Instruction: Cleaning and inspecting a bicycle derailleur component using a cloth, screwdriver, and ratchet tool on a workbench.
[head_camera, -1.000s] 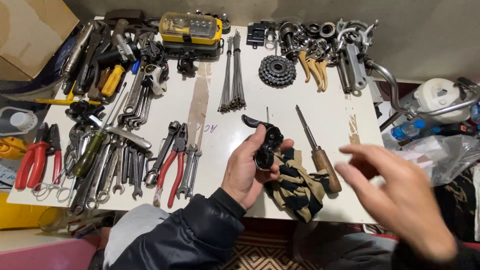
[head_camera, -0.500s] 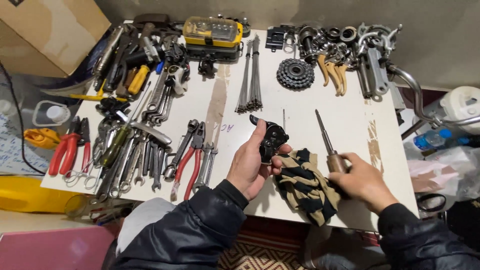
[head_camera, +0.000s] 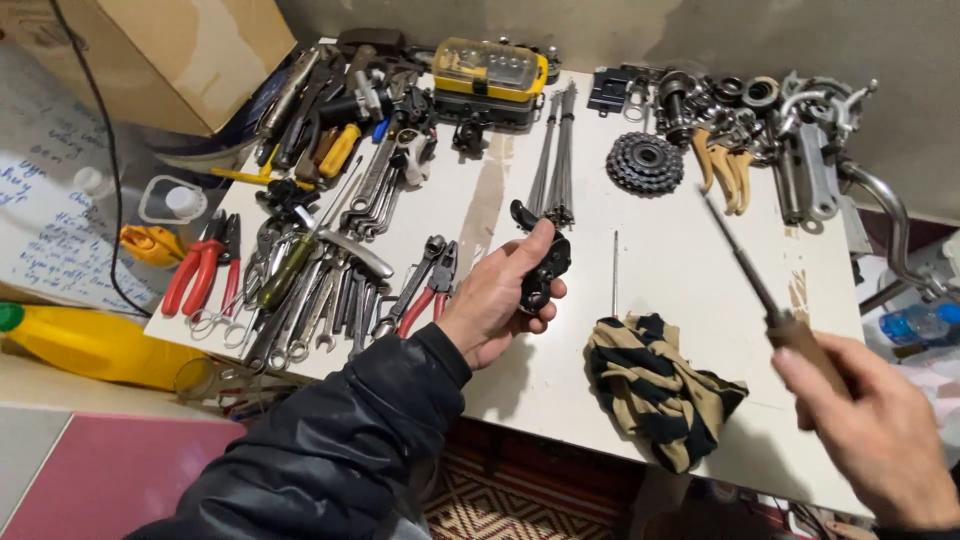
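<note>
R hand (head_camera: 880, 435) has just lifted the wood-handled screwdriver (head_camera: 765, 295) off the table (head_camera: 680, 250), where it lay by the rag half a sec ago; fingers now closed on the handle, shaft angled up and away twd the far side; so the tool is in hand and free to be brought to the part. L hand (head_camera: 500, 300) hasn't shifted, wrapped round a small black metal part (head_camera: 540, 270), held just above the tabletop. Striped rag (head_camera: 660, 390) lies betw. the hands, w/ a thin spoke (head_camera: 615, 270) beyond it; pliers and wrenches (head_camera: 340, 290) crowd left of L hand; sprocket cluster (head_camera: 645, 162) beyond; nothing blocks the gap betw. the hands.
</note>
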